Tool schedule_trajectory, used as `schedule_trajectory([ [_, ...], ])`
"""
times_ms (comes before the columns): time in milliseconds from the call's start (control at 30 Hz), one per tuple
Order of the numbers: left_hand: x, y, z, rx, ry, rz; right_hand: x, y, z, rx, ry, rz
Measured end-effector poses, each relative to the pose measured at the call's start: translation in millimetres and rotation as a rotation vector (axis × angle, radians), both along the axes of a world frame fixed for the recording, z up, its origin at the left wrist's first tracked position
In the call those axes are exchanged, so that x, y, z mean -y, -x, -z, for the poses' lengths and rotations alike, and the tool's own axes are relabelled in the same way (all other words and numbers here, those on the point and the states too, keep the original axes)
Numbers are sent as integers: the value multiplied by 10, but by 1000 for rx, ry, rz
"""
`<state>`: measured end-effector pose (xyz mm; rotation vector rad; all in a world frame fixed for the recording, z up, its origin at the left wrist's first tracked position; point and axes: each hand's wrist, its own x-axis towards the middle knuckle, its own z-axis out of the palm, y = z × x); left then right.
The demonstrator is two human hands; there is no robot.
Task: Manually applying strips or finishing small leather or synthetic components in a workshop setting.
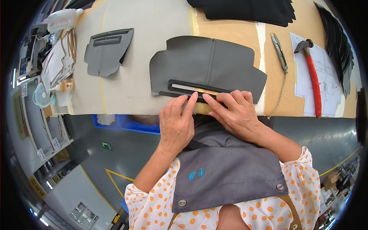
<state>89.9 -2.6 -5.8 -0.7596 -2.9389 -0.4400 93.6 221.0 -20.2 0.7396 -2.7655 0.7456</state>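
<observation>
A grey leather-like panel (184,57) lies at the table's near edge, with a raised seam down its middle. Near its front edge is a long slot with a black border (177,82). My left hand (177,124) and my right hand (235,113) are close together at this edge. Fingers of both are bent onto the black edging strip (168,94) below the slot, gripping it. My left thumb is hidden; the right thumb and index finger pinch the strip. Farther left lies a smaller grey panel (105,59) with a black-framed slot.
Right of the panel lie thread snips (280,53) on a cord and a red-handled hammer (313,76) on a printed sheet (301,92). Black pieces (245,9) are stacked behind. White cut pieces (57,61) and a small bottle (66,86) sit left; a blue bin (130,123) is below.
</observation>
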Motion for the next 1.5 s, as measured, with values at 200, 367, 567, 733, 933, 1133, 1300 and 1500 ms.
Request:
schedule_trajectory([
  [200,64,18,-3,32,-7,18,-3,23,37,-58,-55,-12],
  [367,117,22,32,-8,19,59,-22,31,46,-70,-66,-23],
  [567,133,32,97,-32,-61,53,-26,46,13,-31,-40,-20],
  [733,103,16,62,-17,-36,36,20,69,-22,-5,-79,-20],
  [933,90,20,5,33,-15,24,-21,141,-94,-34,-201,-85],
  [1133,51,-2,-25,33,-25,9,-96,181,-96,-76,-262,-172],
  [1300,40,11,-52,45,-6,15,-132,134,-30,-36,-135,-159],
  [1500,62,16,-60,67,-5,27,-86,119,-26,-63,-146,-116],
])
